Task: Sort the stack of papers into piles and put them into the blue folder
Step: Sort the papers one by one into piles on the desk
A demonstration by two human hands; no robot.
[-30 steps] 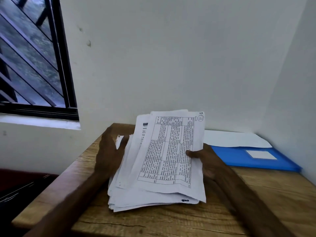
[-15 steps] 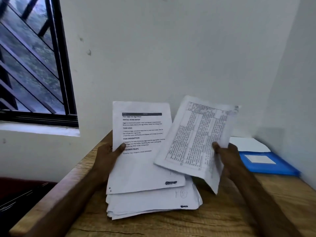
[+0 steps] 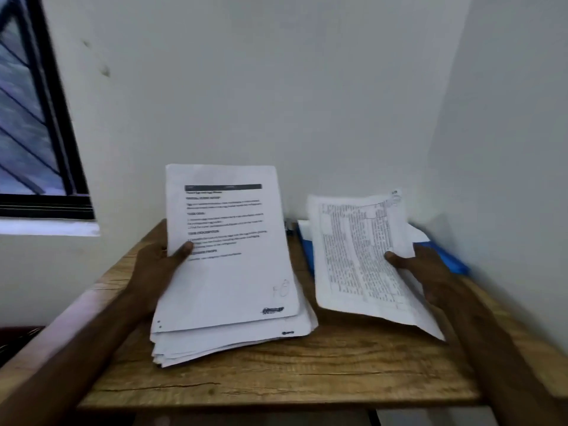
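Head view. The left grip clamps the stack of papers at its left edge, thumb on top. The stack's near end rests on the desk, with its long axis pointing away from the person. The right grip pinches one table-printed sheet at its right edge, apart from the stack. The blue folder lies flat at the far right, behind that sheet and largely hidden. It is nearer the right grip.

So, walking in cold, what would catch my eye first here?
The thick stack of white printed papers at centre, gripped by the left hand over the light wooden table. To its right, clear of it, the right hand holds a single white sheet printed with a dense table. Behind that, a flat blue folder lies in the table's far right corner.
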